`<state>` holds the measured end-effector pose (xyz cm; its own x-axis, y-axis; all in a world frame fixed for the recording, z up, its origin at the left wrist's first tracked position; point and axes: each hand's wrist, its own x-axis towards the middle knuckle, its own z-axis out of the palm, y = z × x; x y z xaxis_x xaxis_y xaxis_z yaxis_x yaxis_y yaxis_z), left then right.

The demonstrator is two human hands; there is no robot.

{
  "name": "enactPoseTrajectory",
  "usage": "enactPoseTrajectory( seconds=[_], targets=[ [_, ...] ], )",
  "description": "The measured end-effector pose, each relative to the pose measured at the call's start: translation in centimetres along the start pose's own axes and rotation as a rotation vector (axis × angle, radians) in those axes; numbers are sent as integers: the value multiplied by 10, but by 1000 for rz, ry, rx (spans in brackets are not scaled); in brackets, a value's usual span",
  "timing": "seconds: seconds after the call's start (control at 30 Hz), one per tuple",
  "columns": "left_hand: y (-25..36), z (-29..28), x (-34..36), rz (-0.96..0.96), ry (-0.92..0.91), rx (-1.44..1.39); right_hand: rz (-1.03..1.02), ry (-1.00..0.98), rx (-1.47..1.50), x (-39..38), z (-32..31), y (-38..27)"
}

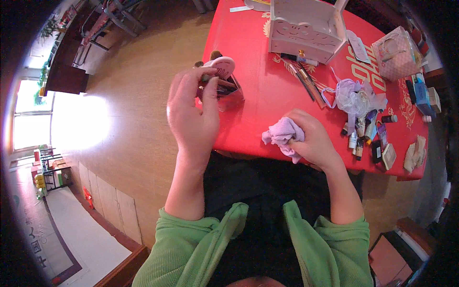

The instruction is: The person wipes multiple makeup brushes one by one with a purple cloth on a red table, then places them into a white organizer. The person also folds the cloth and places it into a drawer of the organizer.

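Observation:
My left hand (191,110) reaches into a small brush holder (232,91) at the table's left edge, its fingers curled on something I cannot make out beside a round pale-pink piece (223,64) with makeup brushes (214,55) behind it. My right hand (308,143) grips a crumpled lilac cloth (282,134) at the front edge of the red table (248,124). Just right of that hand are small tubes and bottles (358,138) and a bundle of lilac ribbon and mesh (354,98). Slender pencils and brushes (308,83) lie farther back.
A white shelved organiser (306,33) stands at the back, with a patterned box (397,52), blue box (420,95) and beige cloth (414,154) along the right. To the left are wooden flooring (124,124), flat cardboard (110,203), furniture (67,71) and a bright window (31,115).

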<state>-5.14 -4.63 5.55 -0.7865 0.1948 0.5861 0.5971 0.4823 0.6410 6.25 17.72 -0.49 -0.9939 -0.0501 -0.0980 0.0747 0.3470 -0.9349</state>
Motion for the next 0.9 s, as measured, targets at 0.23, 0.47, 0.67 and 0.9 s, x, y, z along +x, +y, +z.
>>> enactPoseTrajectory(
  seconds=[0.23, 0.47, 0.67, 0.9],
  targets=[
    [-2, 9, 0, 144, -3, 350, -6, -34, -180, -2, -8, 4],
    [18, 22, -14, 255, 52, 244, -35, 292, -373, -1, -17, 13],
    [24, 73, -50, 4, -324, -161, 179, 282, -524, 7, -21, 18],
    [-2, 109, -66, -332, -522, -362, 196, 169, -750, 12, -21, 12]
  ],
)
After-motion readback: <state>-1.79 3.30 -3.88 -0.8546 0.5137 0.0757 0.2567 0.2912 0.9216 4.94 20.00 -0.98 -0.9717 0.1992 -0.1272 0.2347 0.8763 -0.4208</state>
